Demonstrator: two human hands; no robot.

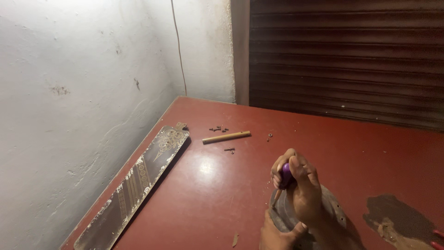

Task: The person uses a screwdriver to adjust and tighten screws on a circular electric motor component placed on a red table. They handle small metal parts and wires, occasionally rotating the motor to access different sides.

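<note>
Our right hand point(298, 185) clamped on a purple-handled screwdriver point(285, 177), left hand point(277, 234) gripping the round metal housing point(335, 208), patterned fan blade point(138, 180) left on red tabletop point(217, 194).

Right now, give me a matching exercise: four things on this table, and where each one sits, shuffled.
Things:
1. fan blade
2. brass rod
3. screwdriver
4. dark stain

Places:
A. in the right hand, tip down on the round metal part
B. along the left edge of the table, beside the white wall
C. far right of the table top, near the frame edge
D. lying flat mid-table, with small screws scattered near it

Pairs: 1-B, 2-D, 3-A, 4-C. The left hand steadies the round metal part from below.
</note>
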